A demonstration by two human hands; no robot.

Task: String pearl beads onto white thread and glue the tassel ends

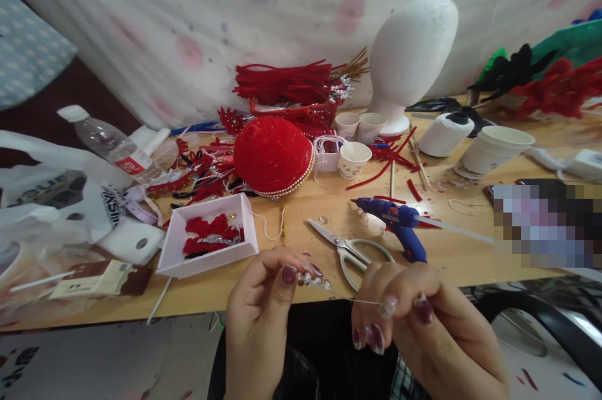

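My left hand [266,306] is closed, thumb and fingers pinching a short cluster of small white and clear beads [314,281]. From the beads a thin wire or thread [355,300] runs across to my right hand [418,318], whose fingers pinch its other end. Whether it is wire or thread I cannot tell. Both hands are held just over the table's front edge. Scissors [345,246] lie partly opened just beyond them, beside a blue glue gun [395,218] with a clear stick in its back. A red wrapped dome [273,155] with a beaded rim sits farther back.
On the left stand a white box [211,265] of red pieces, a plastic bottle [110,143] and plastic bags [51,193]. A white foam head [414,49], paper cups [353,159], a thread spool [446,135] and a basket of red stems [286,83] are behind.
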